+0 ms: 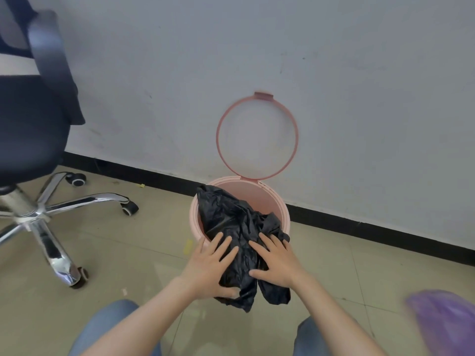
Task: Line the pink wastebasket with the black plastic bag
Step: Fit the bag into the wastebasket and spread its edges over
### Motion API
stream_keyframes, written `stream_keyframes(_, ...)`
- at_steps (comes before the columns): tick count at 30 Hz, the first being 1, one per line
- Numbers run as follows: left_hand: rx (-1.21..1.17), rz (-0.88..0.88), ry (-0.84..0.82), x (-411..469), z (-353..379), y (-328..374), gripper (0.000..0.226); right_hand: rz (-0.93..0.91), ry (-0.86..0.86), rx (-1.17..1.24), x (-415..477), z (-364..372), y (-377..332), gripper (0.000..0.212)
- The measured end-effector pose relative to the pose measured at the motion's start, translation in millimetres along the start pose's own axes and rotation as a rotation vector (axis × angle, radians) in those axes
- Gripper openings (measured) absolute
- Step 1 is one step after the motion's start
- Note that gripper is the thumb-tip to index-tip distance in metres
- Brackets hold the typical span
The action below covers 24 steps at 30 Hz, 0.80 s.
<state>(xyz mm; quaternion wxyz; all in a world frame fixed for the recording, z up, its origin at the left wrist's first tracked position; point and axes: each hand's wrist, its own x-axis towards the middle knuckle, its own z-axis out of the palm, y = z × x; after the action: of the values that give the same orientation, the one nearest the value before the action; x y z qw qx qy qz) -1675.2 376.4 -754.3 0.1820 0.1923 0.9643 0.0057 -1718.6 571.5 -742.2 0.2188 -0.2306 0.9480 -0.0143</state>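
Round pink plastic wastebasket [282, 214] on tiled floor [128, 253] against white wall [359, 73]; hinged pink ring lid [257, 136] raised upright. Crumpled black plastic bag [239, 222] draped over near rim, partly inside. Left hand [209, 269] and right hand [279, 263] flat on bag, fingers spread, thumbs gripping folds. Black office chair [33, 124] at left.

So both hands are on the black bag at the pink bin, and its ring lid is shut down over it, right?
Not quite. The ring lid stands flipped up against the wall, as the head view shows. The rest holds: left hand and right hand both rest on the black bag at the pink bin.
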Motion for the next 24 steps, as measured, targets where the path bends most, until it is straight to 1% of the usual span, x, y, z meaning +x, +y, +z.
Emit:
stream_keyframes(1, 0.029, -0.012, -0.016, 1, 3, -1, 0.095, 0.003, -0.034, -0.016, -1, 2, 4, 0.077)
stream_keyframes(3, 0.023, -0.043, -0.028, 3, 3, -3, 0.084, 0.000, -0.062, -0.051, -2, 3, 9, 0.078)
stream_keyframes(4, 0.014, -0.048, -0.037, 5, 2, -6, 0.079, -0.004, -0.044, -0.070, -1, 3, 11, 0.074)
stream_keyframes(7, -0.058, -0.017, -0.033, 14, -8, -11, 0.067, -0.032, 0.085, -0.094, 6, -3, 10, 0.048)
stream_keyframes(10, -0.198, -0.033, -0.028, 23, -23, -13, 0.053, -0.064, 0.092, 0.024, 13, -23, 6, 0.032)
stream_keyframes(12, -0.332, -0.076, -0.038, 28, -32, -11, 0.048, -0.013, 0.109, 0.059, 18, -43, 3, 0.025)
stream_keyframes(14, -0.473, -0.145, -0.044, 34, -38, -9, 0.044, 0.063, 0.159, -0.079, 25, -65, -7, 0.023)
stream_keyframes(15, -0.484, -0.166, -0.039, 38, -39, -9, 0.041, 0.090, 0.168, -0.165, 28, -75, -14, 0.021)
stream_keyframes(16, -0.456, -0.177, -0.026, 41, -39, -10, 0.039, 0.101, 0.144, -0.238, 31, -81, -22, 0.019)
stream_keyframes(17, -0.419, -0.187, 0.002, 45, -39, -12, 0.038, 0.104, 0.079, -0.300, 35, -85, -28, 0.020)
stream_keyframes(19, -0.332, -0.215, 0.063, 53, -39, -19, 0.041, 0.101, -0.125, -0.377, 43, -83, -36, 0.020)
stream_keyframes(20, -0.280, -0.229, 0.072, 57, -39, -24, 0.045, 0.084, -0.207, -0.390, 46, -78, -36, 0.016)
stream_keyframes(21, -0.225, -0.242, 0.075, 62, -41, -29, 0.049, 0.053, -0.234, -0.384, 47, -73, -32, 0.015)
stream_keyframes(22, -0.182, -0.251, 0.088, 67, -42, -33, 0.054, 0.016, -0.215, -0.380, 47, -69, -25, 0.017)
stream_keyframes(24, -0.128, -0.249, 0.143, 79, -46, -40, 0.058, -0.042, -0.110, -0.371, 41, -62, -10, 0.018)
